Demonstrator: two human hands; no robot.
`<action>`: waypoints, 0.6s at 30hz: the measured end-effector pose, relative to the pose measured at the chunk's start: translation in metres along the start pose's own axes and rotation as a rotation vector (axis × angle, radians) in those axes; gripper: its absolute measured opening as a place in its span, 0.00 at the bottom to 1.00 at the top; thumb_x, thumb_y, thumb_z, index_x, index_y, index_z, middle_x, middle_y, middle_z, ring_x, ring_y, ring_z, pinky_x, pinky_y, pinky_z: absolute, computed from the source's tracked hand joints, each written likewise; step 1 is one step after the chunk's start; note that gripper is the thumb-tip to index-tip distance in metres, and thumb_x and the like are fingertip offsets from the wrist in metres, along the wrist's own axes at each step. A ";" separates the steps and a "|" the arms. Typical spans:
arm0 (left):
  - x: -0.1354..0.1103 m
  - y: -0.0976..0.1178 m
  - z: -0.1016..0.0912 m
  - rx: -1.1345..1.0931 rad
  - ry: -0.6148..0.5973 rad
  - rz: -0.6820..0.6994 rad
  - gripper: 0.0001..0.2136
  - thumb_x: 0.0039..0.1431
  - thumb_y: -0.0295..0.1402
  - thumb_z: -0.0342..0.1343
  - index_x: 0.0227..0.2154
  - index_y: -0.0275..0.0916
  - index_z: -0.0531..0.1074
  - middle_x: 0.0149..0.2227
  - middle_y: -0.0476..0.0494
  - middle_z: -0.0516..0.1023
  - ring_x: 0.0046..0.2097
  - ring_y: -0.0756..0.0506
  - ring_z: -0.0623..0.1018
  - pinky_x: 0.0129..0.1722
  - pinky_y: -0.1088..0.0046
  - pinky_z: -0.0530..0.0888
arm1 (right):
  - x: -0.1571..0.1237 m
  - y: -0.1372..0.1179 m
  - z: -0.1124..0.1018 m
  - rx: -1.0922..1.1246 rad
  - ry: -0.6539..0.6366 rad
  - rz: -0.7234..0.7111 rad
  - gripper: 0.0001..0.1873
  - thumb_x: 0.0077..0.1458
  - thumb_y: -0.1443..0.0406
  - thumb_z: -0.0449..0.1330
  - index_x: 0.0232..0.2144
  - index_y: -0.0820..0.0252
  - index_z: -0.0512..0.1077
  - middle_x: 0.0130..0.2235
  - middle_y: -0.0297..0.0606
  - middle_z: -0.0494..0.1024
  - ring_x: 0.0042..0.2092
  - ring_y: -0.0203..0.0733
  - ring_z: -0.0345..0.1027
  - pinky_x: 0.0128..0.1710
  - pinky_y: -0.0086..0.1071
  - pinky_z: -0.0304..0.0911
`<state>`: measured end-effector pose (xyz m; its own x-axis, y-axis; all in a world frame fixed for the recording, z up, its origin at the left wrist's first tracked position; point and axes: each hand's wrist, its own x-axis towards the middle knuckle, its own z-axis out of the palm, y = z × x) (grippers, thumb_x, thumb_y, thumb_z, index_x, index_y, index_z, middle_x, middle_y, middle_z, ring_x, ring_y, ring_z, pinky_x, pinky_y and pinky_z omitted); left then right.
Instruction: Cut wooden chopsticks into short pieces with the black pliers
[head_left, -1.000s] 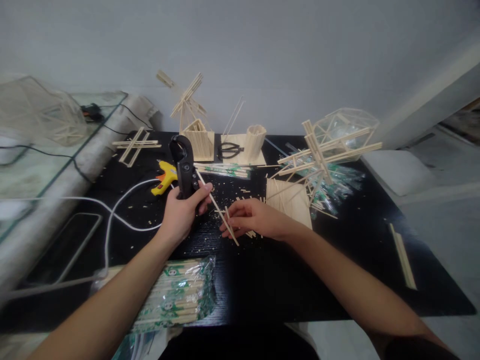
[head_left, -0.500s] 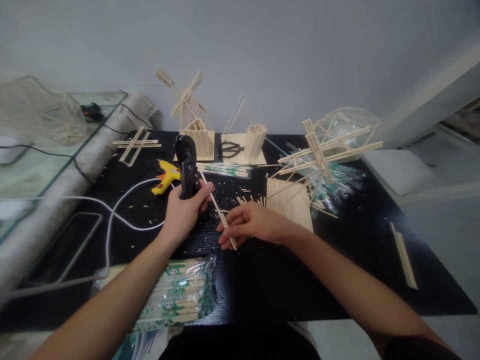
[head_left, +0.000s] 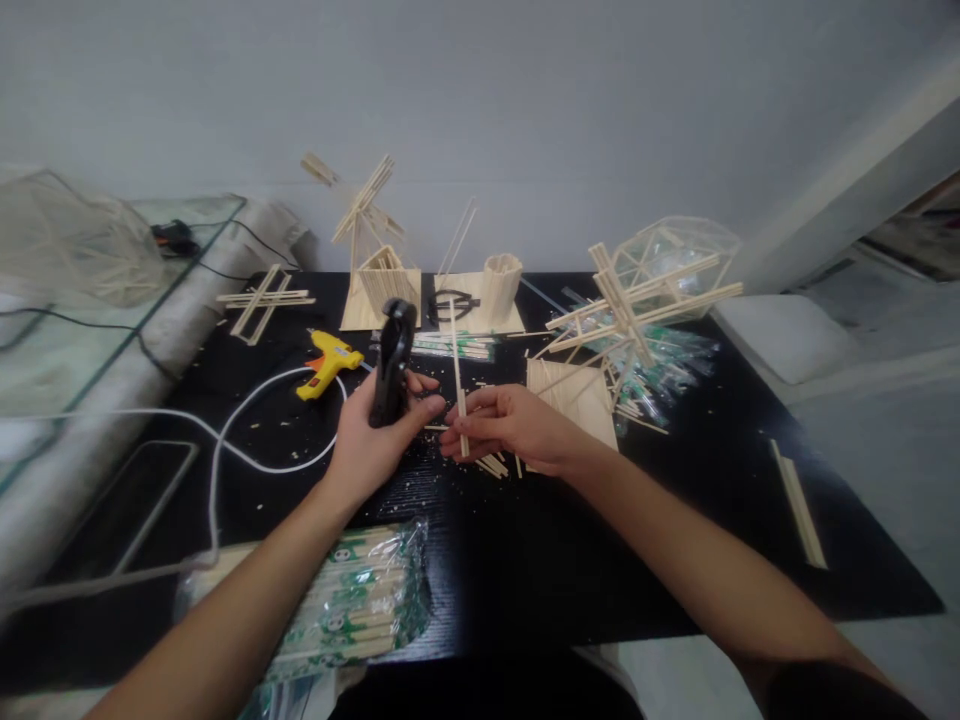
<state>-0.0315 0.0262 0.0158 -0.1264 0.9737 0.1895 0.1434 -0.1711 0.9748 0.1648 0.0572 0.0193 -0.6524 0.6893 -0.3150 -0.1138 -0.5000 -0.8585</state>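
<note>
My left hand (head_left: pixel 371 440) is closed around the handles of a black hand cutter (head_left: pixel 393 355), whose curved jaw points up and away from me. Close to its right, my right hand (head_left: pixel 521 428) pinches a thin wooden chopstick (head_left: pixel 456 350) between thumb and fingers. The chopstick points away from me, its far end over a flat wooden base, and stands apart from the cutter. Below the right hand lie several short cut stick pieces (head_left: pixel 491 465) and pale crumbs. Just beyond that hand is a flat panel of sticks (head_left: pixel 581 400).
A yellow glue gun (head_left: pixel 328 362) with a white cable lies left. At the back stand a stick windmill (head_left: pixel 366 205), a stick cup (head_left: pixel 500 290) and black pliers (head_left: pixel 454 305). A stick frame (head_left: pixel 626 310) rests right, loose chopsticks (head_left: pixel 799 505) far right, a chopstick pack (head_left: pixel 352 590) in front.
The chopstick has swung from slanting beside the cutter to pointing nearly straight away, clear of it. The cutter has moved slightly right and lower. The view has shifted a little.
</note>
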 end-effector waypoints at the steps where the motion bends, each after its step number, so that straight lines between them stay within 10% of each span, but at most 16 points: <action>1: -0.002 0.000 0.000 0.023 -0.060 0.003 0.13 0.49 0.36 0.71 0.33 0.38 0.74 0.41 0.43 0.80 0.36 0.48 0.77 0.36 0.73 0.74 | 0.001 -0.001 -0.001 0.011 0.026 -0.017 0.15 0.48 0.60 0.74 0.33 0.63 0.78 0.34 0.40 0.84 0.37 0.39 0.80 0.41 0.33 0.76; 7: -0.007 -0.003 0.001 0.150 -0.315 0.142 0.18 0.45 0.34 0.73 0.40 0.41 0.76 0.55 0.38 0.78 0.52 0.39 0.78 0.52 0.62 0.75 | 0.002 -0.002 -0.005 0.067 0.066 -0.038 0.12 0.48 0.62 0.74 0.33 0.62 0.80 0.37 0.41 0.84 0.38 0.40 0.80 0.41 0.33 0.76; 18: -0.011 -0.015 -0.002 0.246 -0.274 0.155 0.24 0.49 0.35 0.72 0.50 0.45 0.75 0.45 0.42 0.83 0.45 0.41 0.82 0.50 0.63 0.76 | 0.003 0.004 -0.004 0.067 0.058 -0.081 0.15 0.46 0.59 0.75 0.34 0.62 0.79 0.35 0.40 0.84 0.38 0.40 0.80 0.43 0.35 0.75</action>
<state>-0.0346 0.0176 -0.0001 0.1769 0.9490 0.2609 0.3752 -0.3101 0.8735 0.1649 0.0596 0.0134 -0.5946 0.7572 -0.2703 -0.2152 -0.4738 -0.8539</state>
